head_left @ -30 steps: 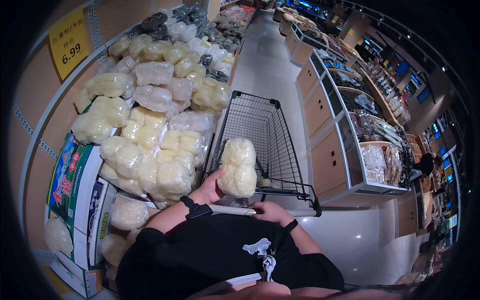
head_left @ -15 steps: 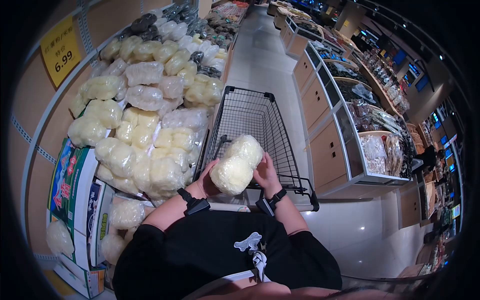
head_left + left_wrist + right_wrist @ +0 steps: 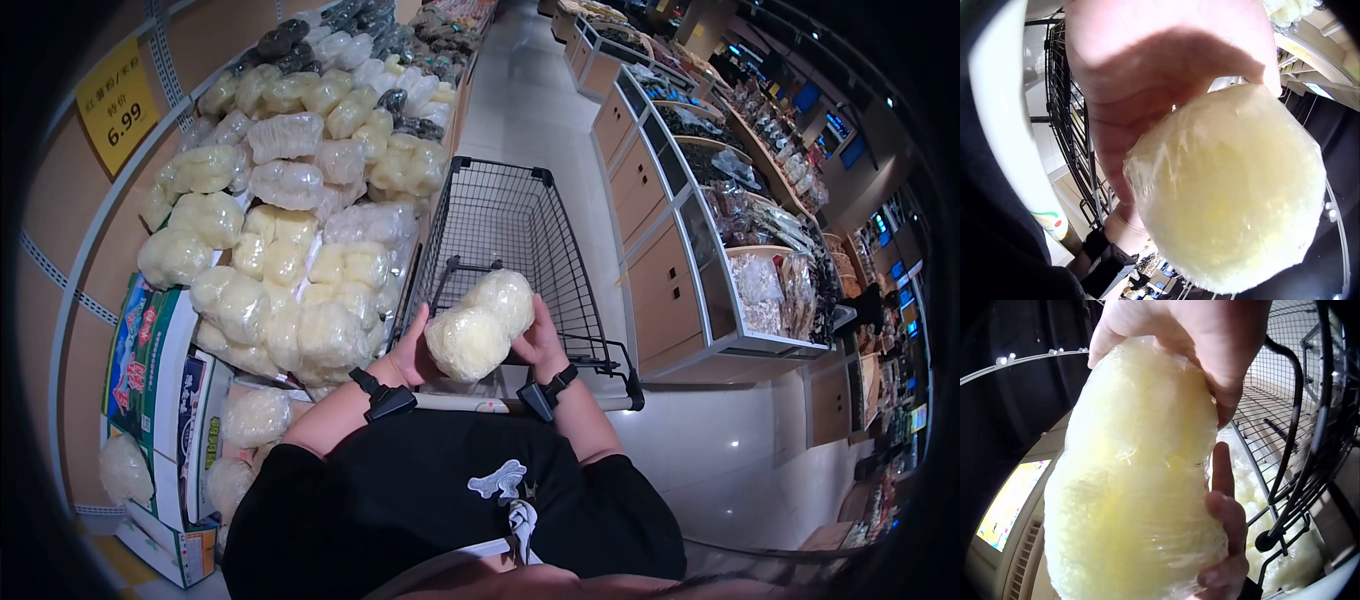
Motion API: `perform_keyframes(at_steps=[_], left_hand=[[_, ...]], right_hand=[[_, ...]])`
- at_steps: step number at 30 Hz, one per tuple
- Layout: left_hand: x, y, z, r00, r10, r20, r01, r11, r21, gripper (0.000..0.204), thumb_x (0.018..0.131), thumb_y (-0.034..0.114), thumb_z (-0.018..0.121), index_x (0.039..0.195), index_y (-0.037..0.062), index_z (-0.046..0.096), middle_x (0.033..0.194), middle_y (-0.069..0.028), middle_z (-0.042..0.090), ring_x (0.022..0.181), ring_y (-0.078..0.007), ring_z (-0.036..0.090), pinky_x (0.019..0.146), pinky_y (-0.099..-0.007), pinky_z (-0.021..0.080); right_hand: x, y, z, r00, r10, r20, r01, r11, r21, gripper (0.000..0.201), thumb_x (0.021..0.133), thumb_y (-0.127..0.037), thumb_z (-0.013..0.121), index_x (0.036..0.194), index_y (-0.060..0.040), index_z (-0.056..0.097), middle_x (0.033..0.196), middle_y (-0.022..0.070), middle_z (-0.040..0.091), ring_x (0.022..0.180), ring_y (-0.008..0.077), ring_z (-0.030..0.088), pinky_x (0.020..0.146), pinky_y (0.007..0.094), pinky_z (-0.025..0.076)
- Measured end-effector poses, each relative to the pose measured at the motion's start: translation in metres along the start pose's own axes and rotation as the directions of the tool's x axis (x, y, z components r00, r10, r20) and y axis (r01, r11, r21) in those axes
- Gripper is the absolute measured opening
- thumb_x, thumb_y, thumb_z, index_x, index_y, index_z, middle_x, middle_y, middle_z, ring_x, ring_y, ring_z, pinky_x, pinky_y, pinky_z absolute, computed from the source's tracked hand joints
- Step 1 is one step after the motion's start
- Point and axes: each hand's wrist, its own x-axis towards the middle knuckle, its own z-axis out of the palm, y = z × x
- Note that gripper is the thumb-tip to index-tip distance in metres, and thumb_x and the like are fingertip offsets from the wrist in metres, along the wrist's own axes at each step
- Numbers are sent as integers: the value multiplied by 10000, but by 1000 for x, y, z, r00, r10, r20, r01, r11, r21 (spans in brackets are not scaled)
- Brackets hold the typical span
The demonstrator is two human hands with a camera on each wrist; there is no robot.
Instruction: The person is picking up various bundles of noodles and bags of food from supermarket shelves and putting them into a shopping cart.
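Observation:
A clear plastic bag of pale yellow noodle bundles (image 3: 480, 322) is held over the rear of a black wire shopping cart (image 3: 500, 225). My left hand (image 3: 415, 350) cups its near left end, and the bag (image 3: 1229, 194) fills the left wrist view below the palm. My right hand (image 3: 542, 338) grips its right side, fingers curled round the bag (image 3: 1135, 481) in the right wrist view, where the left hand's fingers (image 3: 1225, 519) show beneath it.
A slanted shelf (image 3: 290, 200) stacked with several similar bags stands to the left, under a yellow 6.99 price sign (image 3: 118, 105). Cardboard cartons (image 3: 150, 370) sit below it. Wooden display counters (image 3: 660, 230) line the right of a pale aisle floor (image 3: 530, 90).
A second ago only the left hand held the bag upright while the right hand rested on the cart handle. The right hand came up and gripped it, and the bag now lies tilted sideways.

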Motion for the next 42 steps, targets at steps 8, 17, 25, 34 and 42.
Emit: perform_keyframes(at_steps=[8, 17, 25, 34, 42], left_hand=[[1, -3, 0, 975, 224, 3, -223, 973, -65, 688, 908, 625, 278, 1346, 111, 407, 1345, -80, 471, 1223, -253, 466, 1021, -438, 375], [9, -3, -30, 946, 316, -72, -323, 938, -127, 458, 952, 409, 365, 1222, 65, 503, 1221, -138, 556, 1120, -305, 550, 957, -489, 444], [-3, 0, -11, 973, 220, -69, -230, 889, -396, 361, 931, 311, 400, 1152, 65, 544, 1159, -136, 590, 1047, -304, 590, 907, -483, 480], [-2, -2, -12, 957, 182, -226, -256, 896, -363, 306, 895, 320, 465, 1106, 131, 580, 1094, -76, 632, 993, -275, 618, 837, -464, 511], [-1, -6, -30, 959, 173, -225, -244, 907, -342, 322, 901, 330, 455, 1130, 135, 568, 1127, -79, 617, 1025, -273, 603, 869, -468, 495]], right_hand=[[3, -3, -14, 984, -149, -102, 145, 988, -49, 559, 917, -452, 478, 1313, -59, 440, 1309, 116, 502, 1200, 261, 486, 1017, 423, 396], [-4, 2, 0, 993, 21, -119, -39, 988, -152, 453, 952, -289, 478, 1356, -103, 395, 1276, 66, 515, 1146, 195, 520, 955, 351, 443], [-8, 3, 10, 990, 2, -140, -40, 962, -270, 446, 953, -250, 465, 1364, -95, 384, 1280, 43, 510, 1160, 163, 504, 950, 298, 433], [-8, 4, 8, 984, 24, -174, -61, 976, -211, 470, 946, -237, 476, 1377, -84, 368, 1302, 45, 497, 1185, 163, 486, 970, 294, 413], [-9, 5, 6, 978, 10, -207, -57, 973, -223, 453, 936, -243, 493, 1355, -96, 401, 1293, 48, 508, 1177, 172, 496, 963, 319, 426]])
